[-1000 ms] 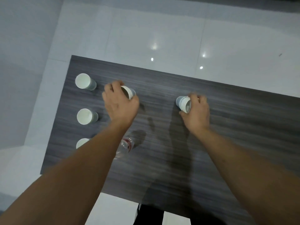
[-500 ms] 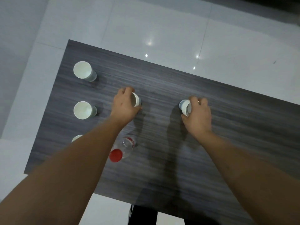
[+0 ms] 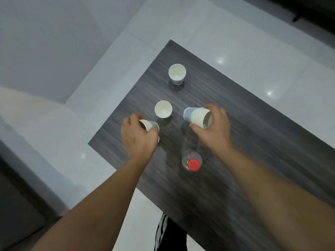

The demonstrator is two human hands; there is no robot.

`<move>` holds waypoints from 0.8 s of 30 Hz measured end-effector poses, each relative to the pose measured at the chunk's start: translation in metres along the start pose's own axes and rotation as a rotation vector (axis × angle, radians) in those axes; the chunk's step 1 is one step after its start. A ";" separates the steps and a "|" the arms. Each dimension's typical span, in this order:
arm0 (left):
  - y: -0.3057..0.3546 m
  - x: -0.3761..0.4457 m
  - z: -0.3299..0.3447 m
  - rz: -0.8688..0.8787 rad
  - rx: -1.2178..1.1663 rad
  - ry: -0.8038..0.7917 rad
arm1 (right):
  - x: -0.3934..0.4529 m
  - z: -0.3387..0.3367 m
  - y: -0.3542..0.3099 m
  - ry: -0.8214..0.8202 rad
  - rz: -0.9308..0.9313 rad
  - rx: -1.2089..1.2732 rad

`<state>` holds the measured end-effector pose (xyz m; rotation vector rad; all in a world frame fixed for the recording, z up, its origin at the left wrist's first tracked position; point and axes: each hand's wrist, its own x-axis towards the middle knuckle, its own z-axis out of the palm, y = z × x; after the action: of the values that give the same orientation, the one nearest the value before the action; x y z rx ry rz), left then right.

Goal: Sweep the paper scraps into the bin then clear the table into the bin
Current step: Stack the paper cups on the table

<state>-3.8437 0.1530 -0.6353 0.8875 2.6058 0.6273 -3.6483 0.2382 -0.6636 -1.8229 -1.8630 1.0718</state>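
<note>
Nearest me, my two bare forearms reach out over the dark wood-grain table (image 3: 226, 178), and below its near edge I can see a dark trouser leg (image 3: 164, 230) with white stripes against the pale floor (image 3: 244, 33). I take the bottle (image 3: 191, 159) as my landmark: it stands upright on the table between my wrists, clear plastic with a red cap facing up at me. To the left of the bottle and a little beyond it, my left hand (image 3: 139, 137) has its fingers curled round a white cup (image 3: 147, 125) that lies tipped on its side in my grip, its mouth turned toward my palm. Beyond the bottle and slightly right, my right hand (image 3: 213, 127) grips a second cup (image 3: 197, 117), also tilted over, mouth facing right toward my palm and its bluish base pointing left; thumb and fingers wrap its rim end. Both held cups look lifted off the surface, though I cannot tell by how much. Further beyond the bottle, between my two hands, a third cup (image 3: 163, 111) stands upright and open on the table, apart from both hands. Farthest from the bottle, a fourth cup (image 3: 177, 74) stands upright near the table's far left edge. No bin or paper scraps show from my view.
</note>
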 end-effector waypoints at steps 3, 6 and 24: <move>-0.026 -0.004 0.008 0.011 0.000 -0.052 | 0.011 0.022 -0.043 -0.037 -0.137 0.072; -0.049 -0.005 0.025 0.037 0.047 -0.171 | 0.023 0.046 -0.068 -0.084 -0.241 0.017; -0.070 0.005 0.053 0.214 0.211 -0.374 | 0.129 0.054 -0.091 0.186 -0.180 -0.154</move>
<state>-3.8598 0.1219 -0.7158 1.2292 2.2830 0.2090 -3.7677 0.3551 -0.6708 -1.7290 -1.9973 0.6903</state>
